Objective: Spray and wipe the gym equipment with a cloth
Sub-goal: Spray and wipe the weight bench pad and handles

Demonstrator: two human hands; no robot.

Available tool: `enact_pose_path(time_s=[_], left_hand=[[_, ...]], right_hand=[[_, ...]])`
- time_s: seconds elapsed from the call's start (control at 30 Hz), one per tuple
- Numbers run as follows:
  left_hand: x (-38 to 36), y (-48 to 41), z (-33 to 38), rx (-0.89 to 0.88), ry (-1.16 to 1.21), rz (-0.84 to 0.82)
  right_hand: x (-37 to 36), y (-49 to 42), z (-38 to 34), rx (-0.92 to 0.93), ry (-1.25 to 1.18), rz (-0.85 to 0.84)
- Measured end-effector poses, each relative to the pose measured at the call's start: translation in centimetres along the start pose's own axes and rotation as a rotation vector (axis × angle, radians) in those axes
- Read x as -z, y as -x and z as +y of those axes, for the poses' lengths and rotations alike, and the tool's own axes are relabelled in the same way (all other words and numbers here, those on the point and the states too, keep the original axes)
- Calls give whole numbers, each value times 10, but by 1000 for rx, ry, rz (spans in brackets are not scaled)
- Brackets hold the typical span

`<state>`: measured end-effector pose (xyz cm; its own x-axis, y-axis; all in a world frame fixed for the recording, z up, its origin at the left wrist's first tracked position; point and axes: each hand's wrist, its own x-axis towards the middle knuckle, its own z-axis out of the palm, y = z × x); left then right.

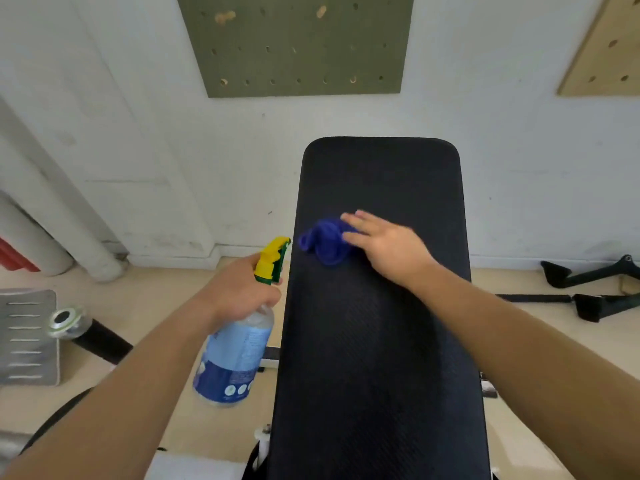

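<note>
A black padded gym bench [377, 341] runs from the bottom of the view up toward the white wall. A crumpled blue cloth [323, 242] lies on the pad's left middle. My right hand [384, 245] rests flat on the cloth with fingers spread, pressing it onto the pad. My left hand [239, 289] grips the neck of a clear spray bottle [235, 355] with a blue label and a yellow and green trigger head, held just left of the bench edge, nozzle pointing toward the pad.
A green pegboard [298, 43] and a wooden pegboard [602, 46] hang on the wall. Black cable handles [588, 289] lie on the floor at right. A grey plate [27, 337] and a chrome-ended bar [69, 320] sit at left, near white pipes [69, 237].
</note>
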<state>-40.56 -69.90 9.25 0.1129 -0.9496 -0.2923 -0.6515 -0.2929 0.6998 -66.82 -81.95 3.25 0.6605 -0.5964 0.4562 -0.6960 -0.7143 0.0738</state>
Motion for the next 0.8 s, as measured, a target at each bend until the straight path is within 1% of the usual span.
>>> enact_pose_path(time_s=[0.03, 0.07, 0.1, 0.13, 0.17, 0.2, 0.23, 0.27, 0.3, 0.33, 0.37, 0.43, 0.5, 0.53, 0.57, 0.67, 0.7, 0.8], left_hand=[[4, -1, 2, -10, -7, 8], [8, -3, 5, -16, -5, 14], [11, -4, 6, -20, 3, 18], [15, -5, 6, -26, 11, 20], [17, -6, 5, -38, 25, 26], [19, -8, 5, -51, 43, 29], [20, -10, 2, -58, 55, 35], [21, -11, 1, -63, 61, 40], [21, -11, -1, -65, 68, 40], [19, -13, -3, -67, 66, 34], [16, -13, -3, -74, 53, 18], [5, -15, -4, -93, 31, -19], [-7, -16, 1, -116, 37, -56], [-14, -15, 3, -130, 48, -74], [-19, -15, 7, -141, 58, -89], [-33, -9, 12, -170, 42, -100], [-35, -8, 13, -175, 26, -97], [-49, 8, 6, -188, 10, -90]], right_hand=[[4, -12, 18, -178, 23, 42], [7, -18, 22, -288, 13, 42], [5, -20, 11, -308, -16, 48], [-5, -15, -9, -233, -25, 76], [-17, -1, -33, -75, -34, 78], [-27, 18, -55, 128, -35, 35], [-33, 35, -71, 292, -36, -22], [-36, 43, -73, 382, -50, -88], [-35, 42, -66, 413, -41, -104], [-34, 34, -51, 384, -18, -53], [-31, 25, -31, 294, 0, 4], [-16, 10, 8, -5, 31, 147], [1, 11, 27, -308, 22, 157], [3, 18, 27, -383, 22, 154], [4, 24, 22, -386, 31, 157], [-4, 48, -5, -196, 62, 93], [-5, 53, -11, -164, 76, 59], [6, 74, -25, -211, 133, -6]])
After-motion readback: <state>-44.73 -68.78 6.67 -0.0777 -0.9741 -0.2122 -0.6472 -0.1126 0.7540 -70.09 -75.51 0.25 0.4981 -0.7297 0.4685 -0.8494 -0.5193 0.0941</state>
